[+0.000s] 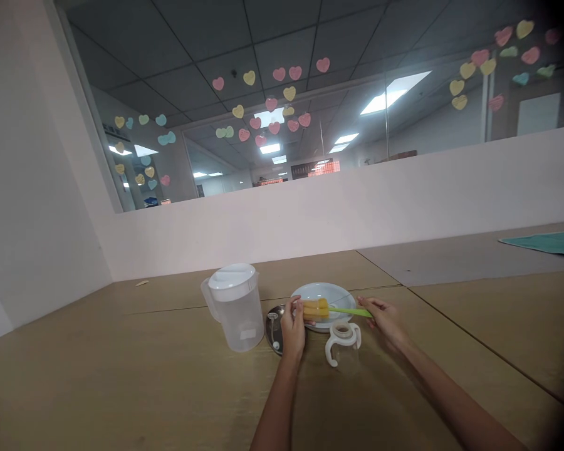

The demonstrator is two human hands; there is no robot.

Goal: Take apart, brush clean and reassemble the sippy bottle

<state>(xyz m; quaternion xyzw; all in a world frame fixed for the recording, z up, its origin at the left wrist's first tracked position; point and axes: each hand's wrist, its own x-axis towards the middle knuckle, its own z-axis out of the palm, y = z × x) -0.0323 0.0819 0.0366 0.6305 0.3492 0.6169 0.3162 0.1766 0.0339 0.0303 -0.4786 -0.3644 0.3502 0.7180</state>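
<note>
What looks like a bottle brush lies level between my hands, over a white bowl [343, 294]. My left hand [293, 329] is closed around its ribbed yellow head [316, 307]. The thin green handle [350, 311] runs to the right, where the fingers of my right hand [382, 318] pinch its end. Just below stands a clear baby bottle [345, 356] with a white two-handled collar and an uncovered mouth. A metal plate [272, 338], partly hidden by my left hand, holds a white straw piece [274, 332].
On the left stands a lidded translucent pitcher [239, 316], its handle facing left. A teal cloth [549, 242] lies at the far right of the wooden table [145, 369]. Behind rises a low white wall [282, 219] under a window with heart-shaped notes.
</note>
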